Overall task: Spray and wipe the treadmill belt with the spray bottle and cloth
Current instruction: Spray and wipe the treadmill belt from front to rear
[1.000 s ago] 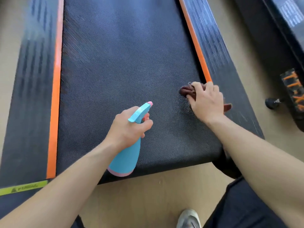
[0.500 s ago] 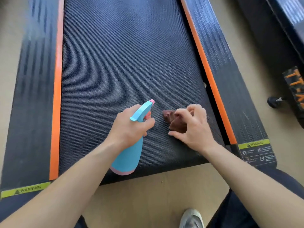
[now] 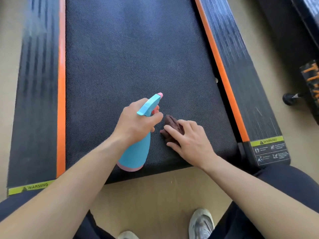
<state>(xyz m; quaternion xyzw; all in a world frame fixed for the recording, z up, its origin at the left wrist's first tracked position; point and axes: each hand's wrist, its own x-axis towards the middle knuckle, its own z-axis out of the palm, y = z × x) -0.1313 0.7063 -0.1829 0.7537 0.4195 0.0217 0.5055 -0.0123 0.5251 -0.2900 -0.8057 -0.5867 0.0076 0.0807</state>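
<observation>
The dark textured treadmill belt fills the middle of the head view. My left hand grips the neck of a light blue spray bottle with a pink nozzle, held just above the belt's near end, nozzle pointing away. Right beside it, my right hand presses a crumpled dark brown cloth onto the belt with the fingers laid over it. Most of the cloth is hidden under that hand.
Black side rails with orange strips flank the belt, with yellow warning labels at the near ends. A beige floor lies below, with my shoes and dark trousers. Black and orange equipment stands at the right.
My right hand has slid the cloth from the belt's right edge leftward and nearer, ending next to the spray bottle. The left hand and bottle have stayed put.
</observation>
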